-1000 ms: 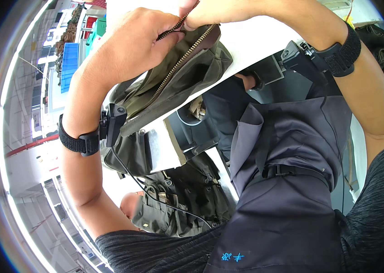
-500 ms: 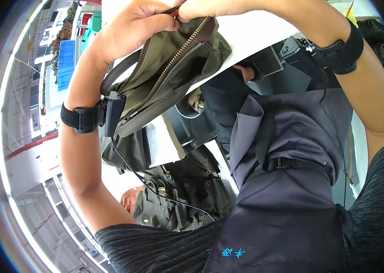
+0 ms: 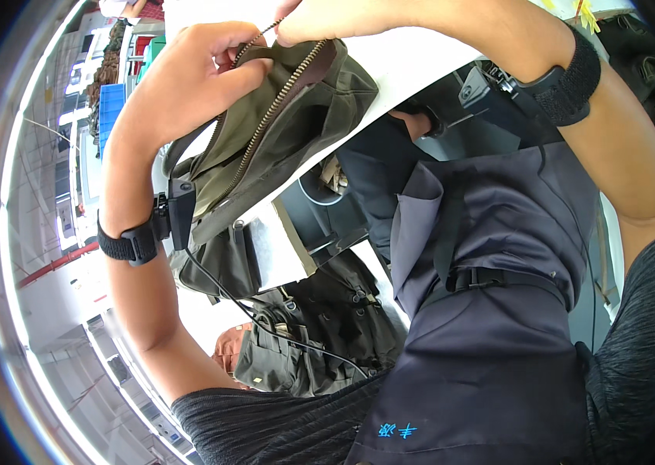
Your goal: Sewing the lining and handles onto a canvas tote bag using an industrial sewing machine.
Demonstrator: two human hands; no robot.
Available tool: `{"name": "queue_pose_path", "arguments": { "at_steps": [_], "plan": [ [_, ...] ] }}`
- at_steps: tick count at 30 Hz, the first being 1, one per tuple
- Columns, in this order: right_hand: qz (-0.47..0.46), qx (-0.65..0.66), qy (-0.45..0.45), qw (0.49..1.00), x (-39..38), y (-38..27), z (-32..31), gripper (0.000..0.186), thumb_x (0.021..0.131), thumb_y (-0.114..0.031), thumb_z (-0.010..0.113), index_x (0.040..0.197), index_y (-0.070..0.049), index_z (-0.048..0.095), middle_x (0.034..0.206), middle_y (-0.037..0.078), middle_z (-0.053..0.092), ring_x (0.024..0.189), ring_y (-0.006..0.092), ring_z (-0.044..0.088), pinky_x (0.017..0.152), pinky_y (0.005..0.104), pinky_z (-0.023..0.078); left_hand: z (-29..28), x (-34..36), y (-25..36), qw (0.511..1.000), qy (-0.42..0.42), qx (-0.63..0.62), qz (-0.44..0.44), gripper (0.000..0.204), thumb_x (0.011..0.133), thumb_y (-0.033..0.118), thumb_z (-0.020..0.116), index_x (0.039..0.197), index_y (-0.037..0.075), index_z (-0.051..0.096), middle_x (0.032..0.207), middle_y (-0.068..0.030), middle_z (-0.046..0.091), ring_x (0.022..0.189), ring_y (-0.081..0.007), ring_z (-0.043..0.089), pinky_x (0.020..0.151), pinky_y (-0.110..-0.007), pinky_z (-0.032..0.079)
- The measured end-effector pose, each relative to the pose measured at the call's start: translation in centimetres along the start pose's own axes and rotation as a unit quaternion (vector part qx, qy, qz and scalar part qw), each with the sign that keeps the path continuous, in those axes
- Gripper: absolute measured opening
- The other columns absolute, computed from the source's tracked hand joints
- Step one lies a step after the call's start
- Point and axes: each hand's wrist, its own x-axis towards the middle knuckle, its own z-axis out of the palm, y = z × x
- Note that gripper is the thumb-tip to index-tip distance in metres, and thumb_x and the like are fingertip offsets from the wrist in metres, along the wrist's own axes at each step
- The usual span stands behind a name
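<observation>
At the near edge of the bench [image 3: 420, 60], the zippered bag [image 3: 308, 143] is matt cloth with glossy metal zipper teeth [image 3: 268, 116]; the glare-washed bench seems smooth, the apron [image 3: 490, 380] satiny cloth.

One view, from the left of two fisheye cameras on the person's head, looks steeply down at close range, upright and unmirrored. The dark grey cloth apron [image 3: 490, 364] spreads across the lower middle, the bare left hand [image 3: 203, 74] and bare right hand [image 3: 335, 18] come near the top edge, and a blue plastic crate [image 3: 110, 105] looks small toward the left rim.
</observation>
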Motion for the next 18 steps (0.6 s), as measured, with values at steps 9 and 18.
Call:
{"name": "queue_pose_path", "arguments": {
  "at_steps": [9,18],
  "plan": [
    [0.083,0.061,-0.067,0.992,0.0,-1.3,-1.7,0.029,0.081,-0.017,0.068,0.100,0.001,0.078,0.094,0.027,0.075,0.091,0.0402,0.075,0.082,0.0448,0.059,-0.1,-1.0,1.6,0.993,0.089,0.069,0.042,0.024,0.094,0.017,0.072,0.110,0.000,0.074,0.078,-0.0155,0.067,0.069,-0.0236,0.063,0.069,-0.036,0.051],
    [0.195,0.086,-0.182,0.960,0.3,-3.4,-5.8,0.035,0.080,-0.018,0.069,0.105,0.005,0.077,0.095,0.025,0.077,0.091,0.0344,0.076,0.084,0.0421,0.059,0.1,-0.7,1.5,0.992,0.079,0.071,0.069,0.016,0.094,0.008,0.072,0.106,-0.002,0.070,0.081,-0.0165,0.067,0.066,-0.0253,0.062,0.065,-0.037,0.050]
  ]
}}
